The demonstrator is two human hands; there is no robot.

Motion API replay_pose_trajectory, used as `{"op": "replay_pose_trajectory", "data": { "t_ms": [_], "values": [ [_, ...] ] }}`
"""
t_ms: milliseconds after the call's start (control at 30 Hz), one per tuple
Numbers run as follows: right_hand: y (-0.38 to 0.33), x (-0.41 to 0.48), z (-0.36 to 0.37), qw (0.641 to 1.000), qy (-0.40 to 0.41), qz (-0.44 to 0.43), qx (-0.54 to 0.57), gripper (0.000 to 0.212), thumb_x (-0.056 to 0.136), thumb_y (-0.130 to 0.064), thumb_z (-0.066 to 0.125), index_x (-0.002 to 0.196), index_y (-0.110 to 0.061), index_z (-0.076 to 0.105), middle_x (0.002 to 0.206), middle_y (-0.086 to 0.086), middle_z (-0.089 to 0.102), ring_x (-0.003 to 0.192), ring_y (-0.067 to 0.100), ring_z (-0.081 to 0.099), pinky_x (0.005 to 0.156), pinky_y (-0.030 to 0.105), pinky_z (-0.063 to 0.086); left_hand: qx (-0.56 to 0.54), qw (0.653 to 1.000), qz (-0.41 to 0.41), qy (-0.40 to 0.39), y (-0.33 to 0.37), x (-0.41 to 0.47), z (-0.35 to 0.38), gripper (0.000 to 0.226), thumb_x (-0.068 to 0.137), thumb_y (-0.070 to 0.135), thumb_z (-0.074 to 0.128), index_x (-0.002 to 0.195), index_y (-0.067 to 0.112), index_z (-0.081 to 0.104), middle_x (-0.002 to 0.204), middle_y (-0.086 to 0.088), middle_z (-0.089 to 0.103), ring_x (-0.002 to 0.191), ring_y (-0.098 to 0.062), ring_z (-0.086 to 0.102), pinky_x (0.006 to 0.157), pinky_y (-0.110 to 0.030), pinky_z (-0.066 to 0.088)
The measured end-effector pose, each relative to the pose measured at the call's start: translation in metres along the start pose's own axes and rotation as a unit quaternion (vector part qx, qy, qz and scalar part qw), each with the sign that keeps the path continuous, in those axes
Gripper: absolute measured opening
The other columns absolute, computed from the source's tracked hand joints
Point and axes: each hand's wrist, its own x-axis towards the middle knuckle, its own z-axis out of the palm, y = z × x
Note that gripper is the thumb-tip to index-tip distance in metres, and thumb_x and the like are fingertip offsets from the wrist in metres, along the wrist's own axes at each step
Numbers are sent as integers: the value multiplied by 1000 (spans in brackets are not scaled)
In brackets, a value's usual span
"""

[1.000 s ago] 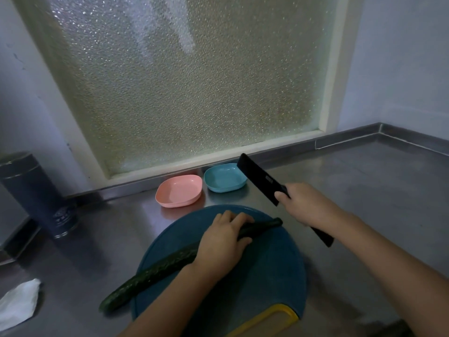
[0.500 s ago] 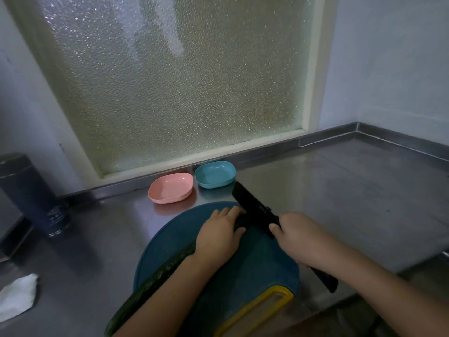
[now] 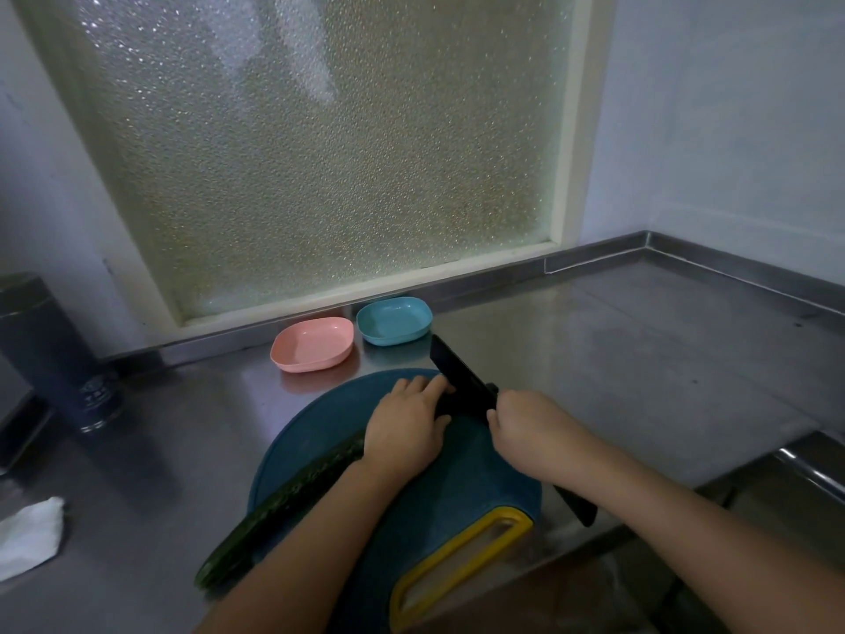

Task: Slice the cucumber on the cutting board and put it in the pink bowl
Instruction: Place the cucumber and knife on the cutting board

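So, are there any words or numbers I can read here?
Flask: a small pale mark near its base, too blurred to read.
Knife, pink bowl, blue bowl, board: no writing shows.
Nothing here can be read.

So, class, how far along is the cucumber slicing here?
Done: nothing visible; no slices show and the pink bowl is empty. In hand: the left hand holds the cucumber on the cutting board while the right hand holds the black knife at its far end. Left: slicing, then filling the bowl.
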Motion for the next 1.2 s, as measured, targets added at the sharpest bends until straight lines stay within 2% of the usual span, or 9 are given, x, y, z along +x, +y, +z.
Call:
{"op": "replay_pose_trajectory", "data": {
  "t_ms": [100,167,233,367,500,633,833,967,1200],
  "values": [
    [-5,-4,-6,1000,-16,-4,23,23,100,-14,35,102,-2,54,67,0,35,90,31,57,70,29,38,6,1000,0,6,0,0,1,35,91,33,52,124,29,43,119,4,53,106,-16,46,80,-27,41],
    [-7,-6,-5,999,-30,4,27,22,100,-14,36,82,-7,49,67,0,36,99,33,60,71,27,39,5,1000,4,8,0,-1,2,35,90,32,53,124,29,44,119,4,53,107,-15,46,81,-27,41],
    [-9,-6,3,998,-52,22,28,29,99,-13,38,71,-13,42,66,1,37,100,33,61,66,27,41,-1,1000,10,12,-1,-2,3,35,89,31,54,123,30,44,120,5,53,107,-14,46,81,-27,41],
    [-11,2,15,995,-43,78,52,22,99,-10,42,113,2,55,73,9,50,75,28,62,42,26,37,-6,1000,14,16,-2,-1,5,35,90,31,53,124,30,44,121,6,53,108,-13,47,84,-27,41],
    [-8,5,15,993,-49,91,65,17,99,-9,42,100,1,56,106,21,64,88,33,65,46,29,41,-4,1000,16,20,-4,-2,5,36,91,32,52,126,31,44,121,6,52,108,-13,46,83,-27,41],
    [14,9,13,988,-33,125,89,25,98,-10,42,108,6,58,92,15,60,92,32,63,60,28,44,9,1000,16,24,-2,-4,2,35,91,33,51,125,30,44,121,5,52,108,-14,47,83,-27,40],
    [64,10,-10,970,-26,234,69,32,100,-19,45,109,8,60,91,19,64,70,26,62,52,28,45,11,1000,18,20,0,-6,0,35,91,32,52,125,30,45,120,4,54,106,-15,48,82,-27,40],
    [86,3,-17,980,13,187,71,38,103,-25,35,112,5,56,78,15,60,52,20,54,42,24,39,2,1000,15,-22,0,-3,-7,36,91,29,54,126,28,45,121,1,55,108,-17,50,88,-29,40],
    [93,4,-19,985,19,169,31,38,102,-28,38,108,4,59,72,13,58,51,20,52,42,25,38,-45,979,148,-131,18,-6,-28,34,90,19,57,123,26,49,122,1,55,112,-13,49,95,-29,41]
  ]
}}
